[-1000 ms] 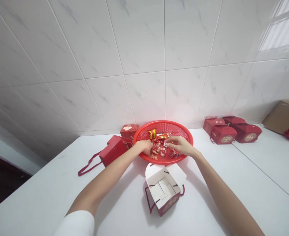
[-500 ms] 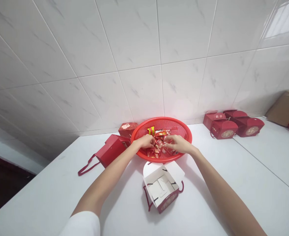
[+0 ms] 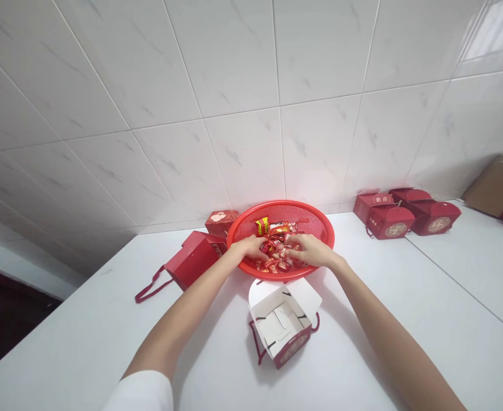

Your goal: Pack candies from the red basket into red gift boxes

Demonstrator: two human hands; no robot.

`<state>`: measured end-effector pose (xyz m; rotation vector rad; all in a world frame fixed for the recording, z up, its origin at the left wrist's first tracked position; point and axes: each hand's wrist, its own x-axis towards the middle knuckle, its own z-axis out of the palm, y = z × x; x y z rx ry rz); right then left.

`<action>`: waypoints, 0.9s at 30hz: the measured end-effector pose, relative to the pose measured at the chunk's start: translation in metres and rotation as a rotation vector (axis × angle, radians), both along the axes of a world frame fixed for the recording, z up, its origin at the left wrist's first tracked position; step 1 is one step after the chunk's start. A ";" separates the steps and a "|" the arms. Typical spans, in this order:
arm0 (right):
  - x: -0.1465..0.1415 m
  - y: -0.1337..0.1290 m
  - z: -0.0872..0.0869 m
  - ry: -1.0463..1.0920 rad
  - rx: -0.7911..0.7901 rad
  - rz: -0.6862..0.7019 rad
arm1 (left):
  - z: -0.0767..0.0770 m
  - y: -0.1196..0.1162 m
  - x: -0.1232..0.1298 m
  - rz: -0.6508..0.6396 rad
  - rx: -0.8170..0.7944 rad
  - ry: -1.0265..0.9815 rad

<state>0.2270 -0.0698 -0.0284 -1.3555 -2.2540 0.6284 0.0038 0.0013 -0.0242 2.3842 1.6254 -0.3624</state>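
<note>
Both hands reach into a red plastic basket [image 3: 286, 206] that holds many wrapped candies [image 3: 282, 251], mostly red. My left hand [image 3: 253, 248] is at the left of the pile, its fingers apart and touching the wrappers. On the right side of the pile, my right hand [image 3: 305, 249] has its thumb and fingers curved around red wrappers; whether it grips one is too small to tell. Directly in front of the basket stands a box [image 3: 293, 348] with its top open, white inside and red outside, with dark red cord handles.
Left of the basket lies a red box [image 3: 193, 260] with a ribbon handle, and a smaller red box [image 3: 221, 221] is behind it. Several red boxes [image 3: 391, 221] stand at the right by the tiled wall. A cardboard box [image 3: 497, 185] is at the far right.
The fingers of my left hand have spread from a closer pinch. My right hand has shifted slightly in the pile, and some candies between the hands have moved.
</note>
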 end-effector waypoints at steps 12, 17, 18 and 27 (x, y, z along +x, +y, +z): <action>-0.006 -0.008 0.004 -0.069 -0.002 -0.076 | 0.005 -0.007 0.006 -0.199 0.157 -0.312; -0.007 -0.007 0.001 -0.044 -0.007 -0.128 | 0.010 -0.009 0.007 -0.263 0.218 -0.512; -0.007 -0.006 0.001 -0.029 -0.008 -0.127 | 0.011 -0.010 0.007 -0.263 0.220 -0.550; -0.006 -0.005 -0.002 0.051 0.020 -0.133 | 0.005 -0.002 0.005 -0.147 0.162 -0.431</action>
